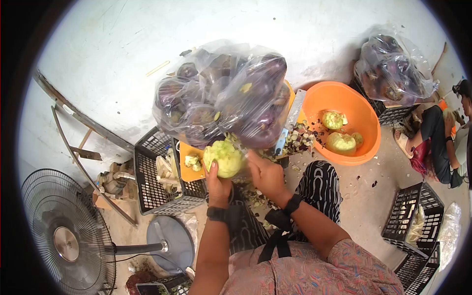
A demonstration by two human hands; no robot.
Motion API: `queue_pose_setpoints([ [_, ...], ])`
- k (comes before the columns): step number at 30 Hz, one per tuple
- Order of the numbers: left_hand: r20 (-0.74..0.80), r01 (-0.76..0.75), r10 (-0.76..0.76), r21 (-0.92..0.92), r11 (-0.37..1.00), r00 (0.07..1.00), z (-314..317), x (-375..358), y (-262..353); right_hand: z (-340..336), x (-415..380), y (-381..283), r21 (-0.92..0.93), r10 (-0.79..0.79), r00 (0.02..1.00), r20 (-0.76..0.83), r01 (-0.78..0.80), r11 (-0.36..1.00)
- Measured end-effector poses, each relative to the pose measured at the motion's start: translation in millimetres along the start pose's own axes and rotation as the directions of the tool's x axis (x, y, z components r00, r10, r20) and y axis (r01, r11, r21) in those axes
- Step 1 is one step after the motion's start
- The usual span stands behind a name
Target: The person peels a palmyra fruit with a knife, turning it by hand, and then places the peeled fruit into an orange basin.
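Observation:
A pale green, peeled round vegetable (pixel 224 158) is held up by my left hand (pixel 217 183), its fingers wrapped round the lower left side. My right hand (pixel 266 176) is closed just to the right of it, around something blurred that I cannot make out. Behind both hands, a clear plastic bag (pixel 223 91) full of dark purple vegetables rests on an orange-yellow board (pixel 189 173). Small pale cut pieces (pixel 193 162) lie on the board left of the held vegetable. A wide metal blade with a light blue handle (pixel 281 142) lies right of the bag.
An orange basin (pixel 342 156) at the right holds peeled vegetables. Black crates (pixel 147 184) stand left and right. A standing fan (pixel 66 243) is at the lower left. Another bag of purple vegetables (pixel 393 71) sits at the back right, near a seated person (pixel 435 142). Peelings (pixel 300 139) are scattered about.

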State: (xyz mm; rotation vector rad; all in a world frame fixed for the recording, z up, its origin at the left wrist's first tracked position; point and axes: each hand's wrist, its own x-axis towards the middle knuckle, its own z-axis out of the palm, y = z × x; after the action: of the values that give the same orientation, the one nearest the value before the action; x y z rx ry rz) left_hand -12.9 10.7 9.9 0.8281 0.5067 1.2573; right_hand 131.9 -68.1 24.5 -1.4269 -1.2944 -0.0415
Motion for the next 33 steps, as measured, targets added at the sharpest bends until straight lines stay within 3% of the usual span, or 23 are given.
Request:
queue_pose_setpoints([
  [4, -0.008, 0.005, -0.006, -0.053, 0.999, 1.000, -3, 1, -1, -18, -9, -6, 0.049, -0.037, 0.999, 0.032, 0.036, 0.998],
  [9, 0.012, 0.004, -0.003, -0.065, 0.998, 1.000, -7, 2, -6, -45, -33, -21, -0.064, -0.088, 0.977, 0.194, 0.102, 0.993],
  [19, -0.011, 0.028, -0.029, -0.089, 0.996, 1.000, -11, 3, -7, -46, -37, -19, -0.104, -0.163, 0.964, 0.212, 0.188, 0.977],
  [25, -0.019, 0.035, -0.036, -0.089, 0.995, 0.999, -2, 3, -3, -41, -33, -13, -0.143, -0.057, 0.982, 0.181, 0.083, 0.986],
  [27, -0.009, 0.031, -0.032, -0.084, 0.996, 0.999, -1, 2, -3, -34, -31, -5, -0.046, 0.028, 0.999, 0.019, -0.027, 0.999],
  [30, -0.006, 0.040, -0.040, -0.052, 0.998, 0.999, -2, 2, -2, -35, -29, -1, 0.035, 0.050, 0.998, -0.025, -0.049, 0.998],
  [31, -0.005, 0.048, -0.049, -0.046, 0.998, 0.999, -3, 3, -2, -38, -29, -4, 0.034, 0.051, 0.998, -0.025, -0.050, 0.998],
  [33, -0.005, 0.057, -0.058, -0.040, 0.998, 0.998, -5, 3, -3, -46, -30, -14, -0.030, 0.044, 0.984, 0.173, -0.039, 0.999],
])
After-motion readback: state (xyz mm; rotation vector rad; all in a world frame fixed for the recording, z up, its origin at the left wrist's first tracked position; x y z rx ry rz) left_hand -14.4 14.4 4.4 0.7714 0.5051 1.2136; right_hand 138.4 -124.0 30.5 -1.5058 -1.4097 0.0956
